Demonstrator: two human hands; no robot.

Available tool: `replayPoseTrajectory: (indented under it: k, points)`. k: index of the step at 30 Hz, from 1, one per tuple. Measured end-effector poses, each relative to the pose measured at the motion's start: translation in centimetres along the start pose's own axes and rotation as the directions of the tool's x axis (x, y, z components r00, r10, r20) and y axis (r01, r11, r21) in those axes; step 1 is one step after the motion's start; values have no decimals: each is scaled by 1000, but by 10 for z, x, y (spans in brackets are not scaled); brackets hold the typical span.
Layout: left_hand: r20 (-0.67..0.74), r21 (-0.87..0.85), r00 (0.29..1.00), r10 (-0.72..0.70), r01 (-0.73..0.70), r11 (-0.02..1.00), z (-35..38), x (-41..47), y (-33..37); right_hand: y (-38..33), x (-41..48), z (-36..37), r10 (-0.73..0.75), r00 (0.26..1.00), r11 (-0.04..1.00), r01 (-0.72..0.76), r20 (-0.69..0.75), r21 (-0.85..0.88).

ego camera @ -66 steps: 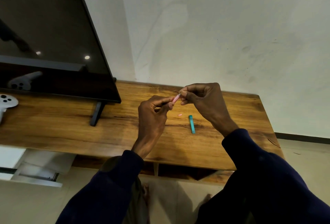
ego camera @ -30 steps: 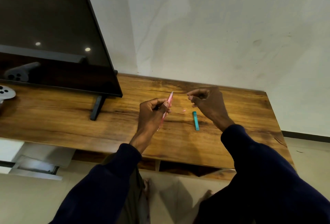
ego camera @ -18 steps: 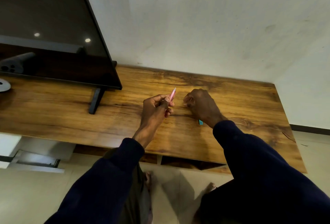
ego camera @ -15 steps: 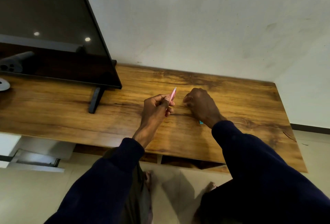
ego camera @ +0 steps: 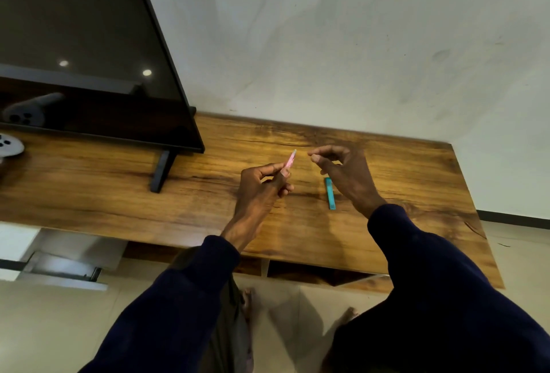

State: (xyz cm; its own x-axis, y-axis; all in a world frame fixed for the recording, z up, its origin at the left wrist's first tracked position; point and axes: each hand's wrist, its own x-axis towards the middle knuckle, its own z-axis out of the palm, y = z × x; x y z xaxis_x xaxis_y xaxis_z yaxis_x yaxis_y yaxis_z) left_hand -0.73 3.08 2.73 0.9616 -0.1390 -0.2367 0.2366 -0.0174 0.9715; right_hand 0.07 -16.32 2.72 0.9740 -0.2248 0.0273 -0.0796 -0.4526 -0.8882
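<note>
My left hand [ego camera: 262, 186] pinches a thin pink stick [ego camera: 290, 159] between thumb and fingers, its tip pointing up and away over the wooden table [ego camera: 104, 194]. My right hand [ego camera: 345, 176] hovers just right of the stick with fingers curled and thumb and forefinger tips close together. Nothing shows between those tips. A teal stick [ego camera: 329, 194] lies flat on the table, partly under my right hand.
A dark TV screen [ego camera: 77, 54] on a black foot [ego camera: 160, 171] stands at the left. A white game controller [ego camera: 9, 146] lies at the far left edge. The white wall runs close behind the table. An open drawer [ego camera: 59, 268] sits below left.
My right hand pressed down on the table beside the teal stick, then lifted with its fingers curled. My left hand has kept hold of the pink stick throughout.
</note>
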Motion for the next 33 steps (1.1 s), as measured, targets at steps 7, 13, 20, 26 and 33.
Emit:
replayPoseTrajectory:
  k: [7,13,20,26,33]
  points:
    - [-4,-30,998,68,-68,997,5,-10,10,-26,-6,-16,-50,997,977,37,55,209]
    - [-17,-54,995,98,-99,994,9,-16,17,-32,-6,-22,-87,996,983,81,25,165]
    - [-5,-63,995,100,-100,993,10,-19,20,-35,-7,-25,-101,994,986,93,49,140]
    - [4,-47,994,110,-109,993,9,-20,20,-37,-7,-25,-121,992,989,116,47,91]
    - [24,-25,995,101,-100,995,7,-17,20,-41,-7,-25,-149,987,987,145,65,63]
